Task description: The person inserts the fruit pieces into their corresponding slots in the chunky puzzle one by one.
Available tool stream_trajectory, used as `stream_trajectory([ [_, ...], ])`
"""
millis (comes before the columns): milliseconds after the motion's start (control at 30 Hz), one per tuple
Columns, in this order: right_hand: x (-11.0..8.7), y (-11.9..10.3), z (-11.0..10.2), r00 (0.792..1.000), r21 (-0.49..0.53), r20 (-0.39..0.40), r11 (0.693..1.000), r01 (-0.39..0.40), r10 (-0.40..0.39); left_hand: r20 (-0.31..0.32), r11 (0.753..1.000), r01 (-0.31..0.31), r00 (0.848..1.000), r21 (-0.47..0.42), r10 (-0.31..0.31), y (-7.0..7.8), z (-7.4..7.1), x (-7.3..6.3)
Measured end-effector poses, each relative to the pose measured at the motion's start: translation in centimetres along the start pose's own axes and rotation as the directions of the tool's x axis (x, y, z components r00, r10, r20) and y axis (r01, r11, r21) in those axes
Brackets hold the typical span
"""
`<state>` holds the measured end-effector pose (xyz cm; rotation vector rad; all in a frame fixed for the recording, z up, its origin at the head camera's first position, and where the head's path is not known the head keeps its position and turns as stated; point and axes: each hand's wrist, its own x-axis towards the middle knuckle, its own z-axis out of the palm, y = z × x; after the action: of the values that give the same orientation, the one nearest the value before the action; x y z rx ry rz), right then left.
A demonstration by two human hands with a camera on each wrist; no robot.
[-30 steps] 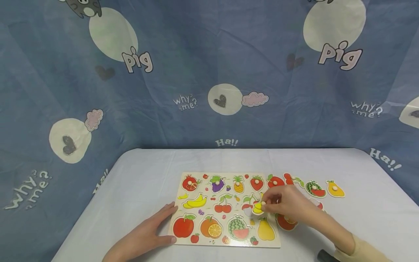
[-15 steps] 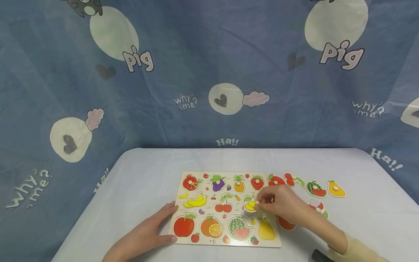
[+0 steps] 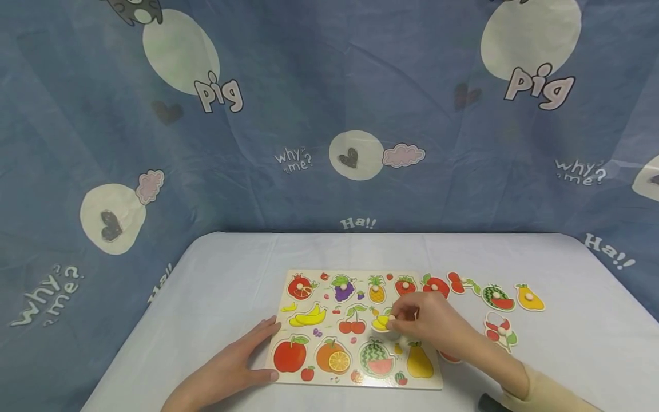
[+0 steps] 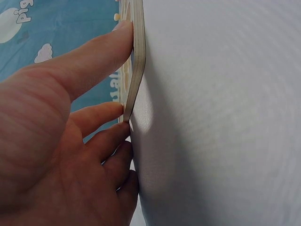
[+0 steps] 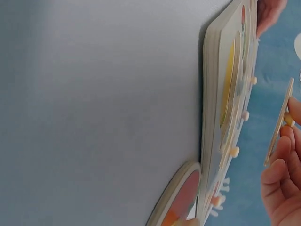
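Observation:
A wooden fruit puzzle board (image 3: 329,280) lies on the white table. At its left edge rests my left hand (image 3: 231,363), thumb and fingers spread; in the left wrist view the thumb (image 4: 101,59) and fingertips touch the board's rim (image 4: 138,52). Over the board's right half, my right hand (image 3: 437,323) pinches a banana puzzle piece (image 3: 380,323) by its small knob. Seen edge-on in the right wrist view, that piece (image 5: 278,129) is held clear above the board. Pomegranate, grape, pineapple and strawberry pieces with knobs sit along the board's back row.
Right of the board lie loose pieces: a watermelon (image 3: 498,298), a pear (image 3: 529,297), cherries (image 3: 458,282), a red-and-green piece (image 3: 501,332) and a red one (image 3: 436,285). Another round piece (image 5: 181,200) leans near the board's corner. A patterned blue cloth (image 3: 288,200) hangs behind the table.
My right hand has moved left across the board with the banana piece, uncovering the red-and-green piece on the table. My left hand has stayed at the board's left edge.

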<state>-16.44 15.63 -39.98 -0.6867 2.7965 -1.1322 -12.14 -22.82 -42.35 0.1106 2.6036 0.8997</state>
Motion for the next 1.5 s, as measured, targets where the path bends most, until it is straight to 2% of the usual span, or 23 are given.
stream_trajectory([
  [300,0.5,-1.1,0.7,1.0,0.024,-0.001,1.0,-0.015,0.015,-0.001,1.0,0.005,1.0,0.004,-0.005,0.1,0.0,0.0],
  [600,1.3,-2.0,1.5,0.999,-0.024,-0.033,0.999,0.041,-0.042,0.006,1.0,0.007,1.0,0.003,-0.007,0.1,0.0,0.1],
  [833,1.8,-2.6,2.1,0.998,-0.03,-0.063,0.999,0.028,-0.029,-0.005,1.0,0.007,1.0,0.013,-0.007,0.2,0.0,0.2],
  [1067,2.3,-3.6,2.8,0.999,0.005,-0.034,1.0,0.004,-0.004,-0.013,1.0,0.004,1.0,0.016,-0.004,0.1,0.1,0.1],
  [1500,3.4,-4.8,4.0,1.0,-0.043,-0.025,0.999,0.015,-0.016,-0.011,1.0,-0.002,1.0,0.018,0.002,0.2,0.1,0.1],
])
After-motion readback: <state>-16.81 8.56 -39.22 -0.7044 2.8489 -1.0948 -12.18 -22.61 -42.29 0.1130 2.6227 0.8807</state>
